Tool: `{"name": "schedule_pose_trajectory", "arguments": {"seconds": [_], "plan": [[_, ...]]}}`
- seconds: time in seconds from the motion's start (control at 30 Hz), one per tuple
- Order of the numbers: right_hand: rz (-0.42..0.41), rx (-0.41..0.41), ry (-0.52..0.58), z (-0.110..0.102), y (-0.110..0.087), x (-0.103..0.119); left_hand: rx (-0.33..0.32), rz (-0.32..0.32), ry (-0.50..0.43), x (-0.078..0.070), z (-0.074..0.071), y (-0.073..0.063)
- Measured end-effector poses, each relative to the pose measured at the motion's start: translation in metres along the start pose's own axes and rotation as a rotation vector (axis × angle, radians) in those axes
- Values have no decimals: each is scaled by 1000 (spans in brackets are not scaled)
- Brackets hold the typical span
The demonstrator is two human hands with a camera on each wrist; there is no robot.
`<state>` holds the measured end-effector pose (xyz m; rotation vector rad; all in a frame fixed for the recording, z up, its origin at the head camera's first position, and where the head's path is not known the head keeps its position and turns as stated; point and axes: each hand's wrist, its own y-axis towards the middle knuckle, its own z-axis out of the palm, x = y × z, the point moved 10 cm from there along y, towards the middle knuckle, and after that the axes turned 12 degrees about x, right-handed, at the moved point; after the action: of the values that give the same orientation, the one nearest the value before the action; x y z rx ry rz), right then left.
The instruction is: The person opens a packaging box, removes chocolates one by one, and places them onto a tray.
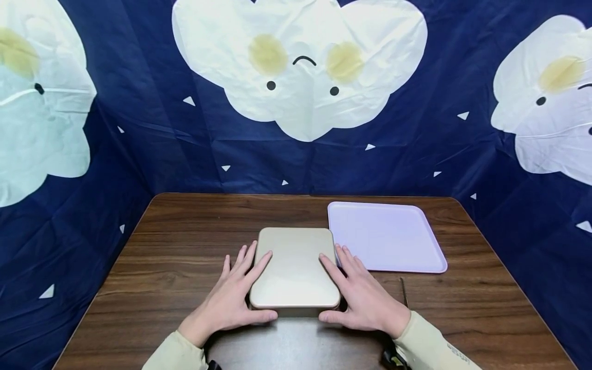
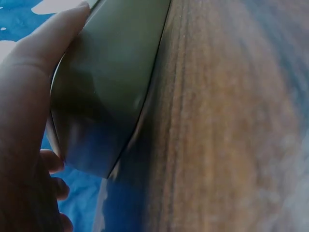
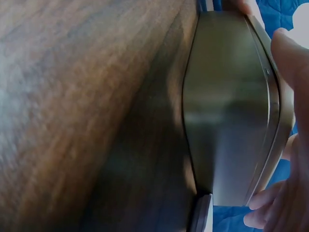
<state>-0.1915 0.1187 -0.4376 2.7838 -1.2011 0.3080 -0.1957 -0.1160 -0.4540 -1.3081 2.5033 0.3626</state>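
A pale gold metal tin box [image 1: 296, 267] with rounded corners and a lid lies on the table before me. My left hand [image 1: 231, 295] lies at its left near corner, fingers straight and spread, thumb along the near side. At the opposite corner, my right hand [image 1: 363, 295] touches the tin in a mirrored way. Both index fingers reach onto the lid's top. In the right wrist view, a rim line runs between the lid [image 3: 271, 96] and the tin's body. The left wrist view shows the tin's dark near side [image 2: 106, 82]. What the tin holds is hidden.
A lilac tray [image 1: 384, 236] lies behind and to the right of the tin, its near left part close to my right fingers. A thin dark stick-like object [image 1: 404, 292] lies beside my right wrist. The brown wood-grain table [image 1: 194, 231] is enclosed by blue cloth with cloud prints.
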Motion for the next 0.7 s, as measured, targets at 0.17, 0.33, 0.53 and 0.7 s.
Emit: {"name": "schedule_pose_trajectory", "arguments": {"seconds": [0.17,0.33,0.53,0.7], "plan": [[22,5,-10,4,1,0,-13,-7,7,1,1,-1],[40,8,-1,5,1,0,-16,-14,1,2,1,-2],[63,27,13,8,2,-1,-4,-33,-20,2,2,-4],[65,30,15,9,1,-2,8,-42,-41,3,3,-4]]}}
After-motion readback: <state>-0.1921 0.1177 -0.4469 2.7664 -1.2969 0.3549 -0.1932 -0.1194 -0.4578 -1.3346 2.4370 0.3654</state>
